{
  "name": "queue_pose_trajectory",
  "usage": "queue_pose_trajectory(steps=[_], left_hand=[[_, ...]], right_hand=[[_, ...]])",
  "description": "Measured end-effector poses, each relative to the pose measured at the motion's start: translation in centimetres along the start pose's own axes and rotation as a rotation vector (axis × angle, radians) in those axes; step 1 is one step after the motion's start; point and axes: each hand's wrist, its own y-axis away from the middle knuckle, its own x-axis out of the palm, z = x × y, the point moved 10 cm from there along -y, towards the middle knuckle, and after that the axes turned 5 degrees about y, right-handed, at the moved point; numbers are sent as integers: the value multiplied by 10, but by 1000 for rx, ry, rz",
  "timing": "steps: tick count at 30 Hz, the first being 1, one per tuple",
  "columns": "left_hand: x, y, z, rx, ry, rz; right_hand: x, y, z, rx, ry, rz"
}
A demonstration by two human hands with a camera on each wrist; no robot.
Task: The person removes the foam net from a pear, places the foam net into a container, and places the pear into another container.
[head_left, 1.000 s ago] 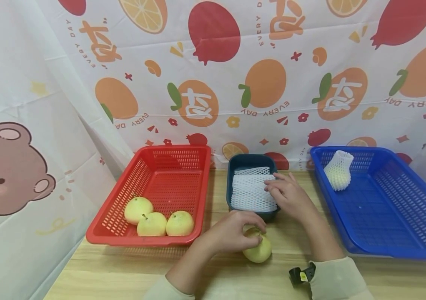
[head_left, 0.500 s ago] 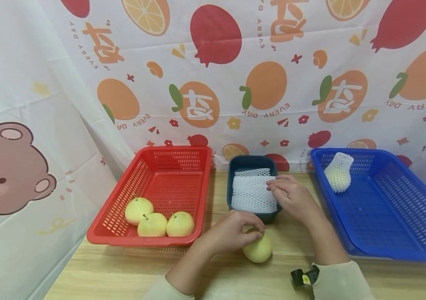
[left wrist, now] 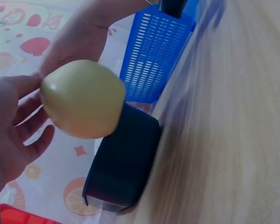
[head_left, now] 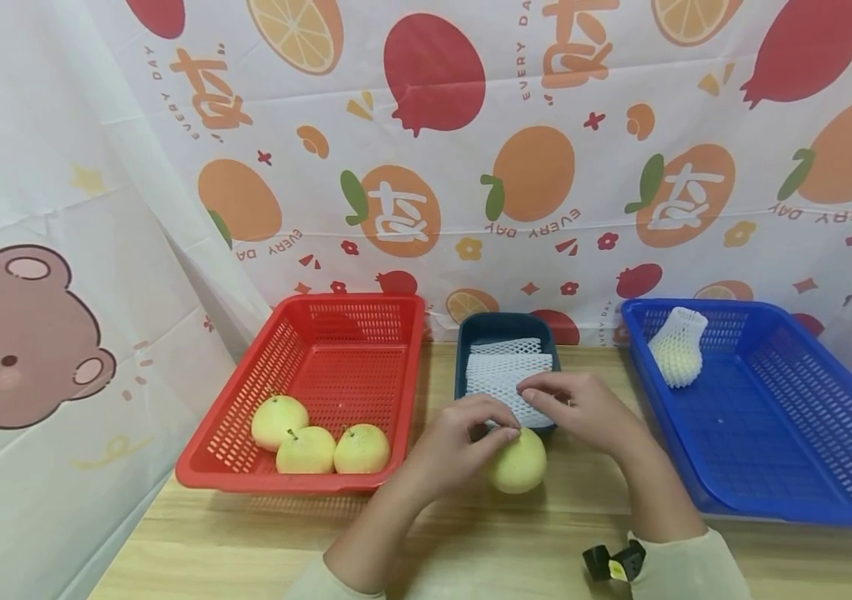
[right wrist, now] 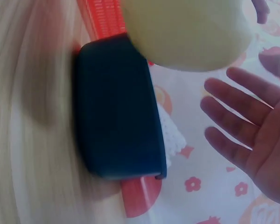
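A yellow-green pear (head_left: 519,467) hangs above the wooden table, just in front of a dark teal box (head_left: 463,367). My left hand (head_left: 448,442) pinches it at the stem between thumb and fingertips. White foam net sleeves (head_left: 501,375) lie flat in the box. Over the box's front right part is my right hand (head_left: 583,412), close to the pear; in the right wrist view its fingers (right wrist: 238,98) are spread and hold nothing. The left wrist view shows the underside of the pear (left wrist: 84,100) in front of the box (left wrist: 123,158).
A red basket (head_left: 276,482) with three bare pears (head_left: 306,451) stands at left. At right, a blue basket (head_left: 666,433) holds a pear in a foam net (head_left: 677,354). A black device (head_left: 609,565) sits at the right cuff. A fruit-print cloth (head_left: 463,183) hangs behind.
My left hand has raised the pear off the table. My right hand has drawn back toward the pear from the nets at the box's right side.
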Motion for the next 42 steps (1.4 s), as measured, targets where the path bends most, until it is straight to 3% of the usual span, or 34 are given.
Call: queue_pose_trajectory(steps=[5,12,15,20,26,33,42], left_hand=[[-17,0,-2,-5,18,-131],[-31,4,3,-80,-2,-233],[-35,4,1,-63,-1,-274],[-38,5,-3,-14,19,-310],[-38,6,0,-47,41,-315],[-37,6,8,-140,64,-322],[-25,7,26,-281,279,-296]], right_hand=[[13,3,13,-49,-120,119],[41,6,22,-49,-258,287],[47,6,25,-30,-291,310],[48,6,27,-1,-300,295],[46,6,27,0,-320,262],[33,3,23,14,-264,147],[21,2,17,91,-241,60]])
